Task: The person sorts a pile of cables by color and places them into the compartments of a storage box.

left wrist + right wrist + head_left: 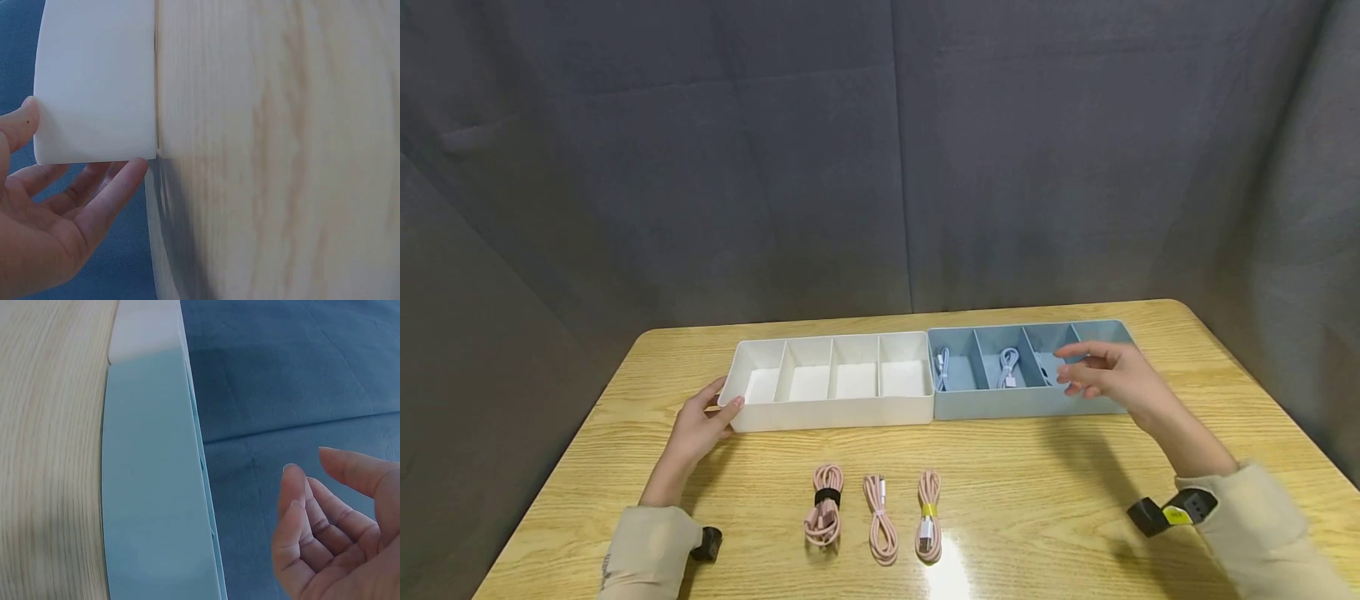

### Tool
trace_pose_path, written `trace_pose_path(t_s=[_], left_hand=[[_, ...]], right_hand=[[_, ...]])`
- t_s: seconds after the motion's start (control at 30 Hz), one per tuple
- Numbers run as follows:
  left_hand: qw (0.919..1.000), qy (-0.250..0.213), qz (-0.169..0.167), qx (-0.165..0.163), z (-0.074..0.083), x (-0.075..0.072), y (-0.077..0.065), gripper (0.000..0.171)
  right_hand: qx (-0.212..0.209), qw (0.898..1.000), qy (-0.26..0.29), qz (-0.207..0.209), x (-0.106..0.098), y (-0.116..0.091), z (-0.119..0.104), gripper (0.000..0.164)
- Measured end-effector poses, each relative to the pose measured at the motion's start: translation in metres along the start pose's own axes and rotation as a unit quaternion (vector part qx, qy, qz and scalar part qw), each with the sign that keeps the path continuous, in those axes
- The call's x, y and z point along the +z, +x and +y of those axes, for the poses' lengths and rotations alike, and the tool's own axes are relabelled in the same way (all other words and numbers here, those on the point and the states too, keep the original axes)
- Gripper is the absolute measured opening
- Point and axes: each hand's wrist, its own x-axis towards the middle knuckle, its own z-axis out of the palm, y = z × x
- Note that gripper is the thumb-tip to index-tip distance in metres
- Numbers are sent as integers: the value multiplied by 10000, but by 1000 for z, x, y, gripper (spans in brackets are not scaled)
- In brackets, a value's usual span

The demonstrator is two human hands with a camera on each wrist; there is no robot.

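The left hand [696, 425] grips the left end of the white tray [831, 414], its fingertips partly hidden there in the head view. The right hand [1116, 382], released and loosely bent, hovers over the blue tray [1000, 406], covering much of its two right compartments; a cable in the third is hard to make out. The right wrist view hides the tray's inside. Three pink cables [882, 533] lie on the counter [1030, 500] in front.
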Motion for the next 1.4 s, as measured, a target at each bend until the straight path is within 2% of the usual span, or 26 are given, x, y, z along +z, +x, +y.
trace_pose_path(t_s=[0.33,0.57,0.87,1.4], left_hand=[[9998,29,123,127,-5,2,1,66],[10000,7,93,35,-3,1,1,62],[10000,6,-9,69,-2,0,1,61],[10000,36,51,-3,-1,1,2,59]], right_hand=[[-123,9998,103,-133,14,-5,-4,27],[-54,9995,-20,-296,25,-6,-5,40],[-88,9981,45,-610,44,-3,-1,37],[-268,9919,104,-1235,83,2,-3,38]])
